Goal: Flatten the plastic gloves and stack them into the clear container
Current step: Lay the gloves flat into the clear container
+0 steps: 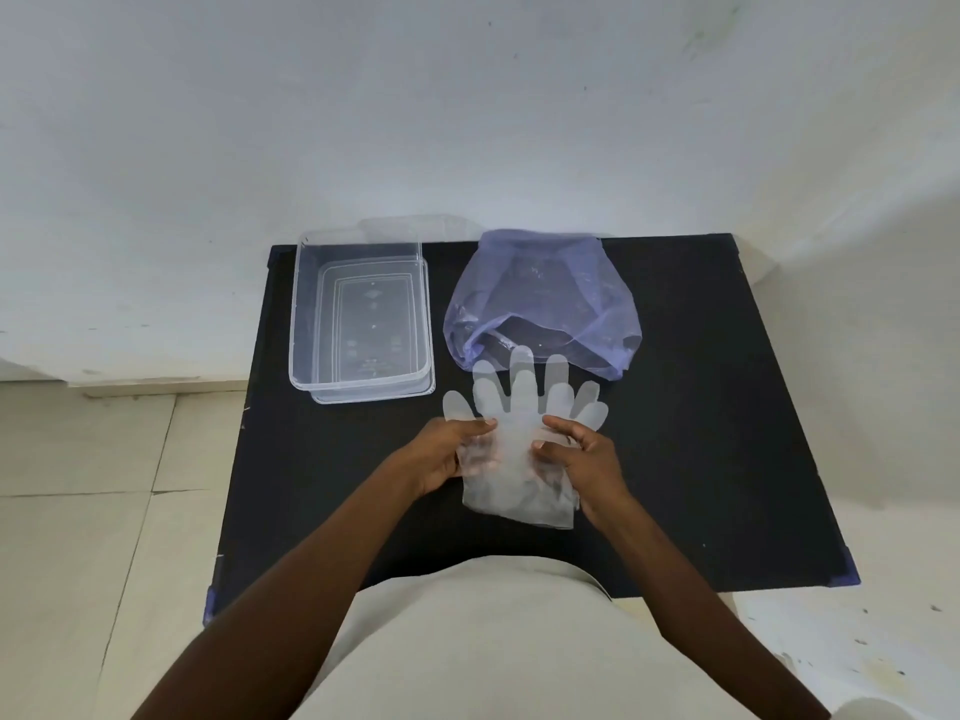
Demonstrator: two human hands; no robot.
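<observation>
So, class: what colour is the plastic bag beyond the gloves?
Translucent purple-blue bag, seen best in the head view.

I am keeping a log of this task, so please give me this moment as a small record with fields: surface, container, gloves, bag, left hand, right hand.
surface: black table
container: clear container, far left on the table, open, no gloves inside
gloves: plastic gloves, translucent, overlapping, fingers pointing away from the person, in front of the bag
bag: purple plastic bag, far centre, opening toward the person
left hand: left hand on the gloves' left edge
right hand: right hand on the gloves' right edge
</observation>
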